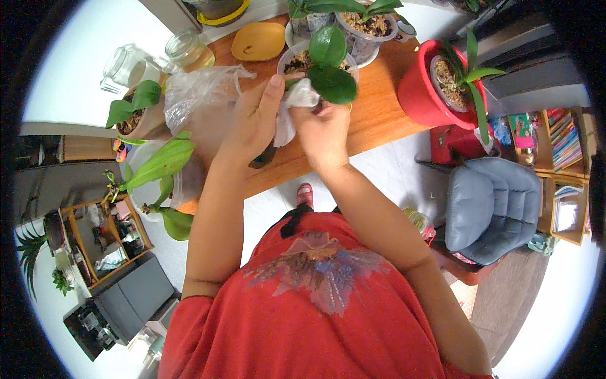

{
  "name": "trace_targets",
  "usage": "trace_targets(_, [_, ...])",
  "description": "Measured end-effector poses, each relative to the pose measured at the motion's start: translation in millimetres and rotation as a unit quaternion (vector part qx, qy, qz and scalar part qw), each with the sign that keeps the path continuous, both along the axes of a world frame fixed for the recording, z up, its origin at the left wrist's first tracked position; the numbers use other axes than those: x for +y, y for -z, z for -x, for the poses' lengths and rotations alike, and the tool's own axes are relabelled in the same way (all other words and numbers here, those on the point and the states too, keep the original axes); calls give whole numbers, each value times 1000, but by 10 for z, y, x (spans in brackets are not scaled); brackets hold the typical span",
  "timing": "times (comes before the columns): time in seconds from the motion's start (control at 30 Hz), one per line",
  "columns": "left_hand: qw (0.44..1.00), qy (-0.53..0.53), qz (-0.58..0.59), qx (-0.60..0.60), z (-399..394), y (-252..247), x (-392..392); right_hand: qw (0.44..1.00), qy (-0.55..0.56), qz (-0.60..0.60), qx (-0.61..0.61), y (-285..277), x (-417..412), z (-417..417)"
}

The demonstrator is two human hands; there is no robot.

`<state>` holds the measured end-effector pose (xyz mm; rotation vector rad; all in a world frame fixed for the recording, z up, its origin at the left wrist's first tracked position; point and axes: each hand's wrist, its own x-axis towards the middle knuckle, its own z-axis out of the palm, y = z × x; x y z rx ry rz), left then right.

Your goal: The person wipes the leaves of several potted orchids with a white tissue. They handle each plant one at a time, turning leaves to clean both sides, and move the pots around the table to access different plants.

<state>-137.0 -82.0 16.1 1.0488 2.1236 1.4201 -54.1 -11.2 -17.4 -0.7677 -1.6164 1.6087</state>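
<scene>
In front of me a potted orchid with broad, dark green leaves stands in a clear plastic pot filled with bark. My right hand is closed on a white tissue or cloth, just below the lower leaf. Part of the white piece hangs down between my hands. My left hand is at the pot's near left side, thumb raised and fingers reaching behind the white piece. Whether those fingers grip anything is hidden. A crumpled clear plastic bag lies to the left of that hand.
On the wooden table are a yellow dish, glass jars and another potted orchid. A red pot holds a plant at right. Bare-rooted orchids lean over a translucent tub. A grey chair stands right.
</scene>
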Motion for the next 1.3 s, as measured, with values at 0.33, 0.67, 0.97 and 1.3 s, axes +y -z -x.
trace_targets(0.33, [990,41,-59,-122,-87,-55,3,996,-86,18,-17,199,11,-82])
trace_targets(0.67, [995,11,-87,-41,-73,122,-154,886,-183,389,174,337,627,-1161])
trace_targets(0.97, [972,-92,-153,-154,171,254,582,915,-158,305,212,-249,1395,-650])
trace_targets(1.3, [905,-90,-117,-399,482,316,1097,713,-221,-649,-150,-474,1378,274])
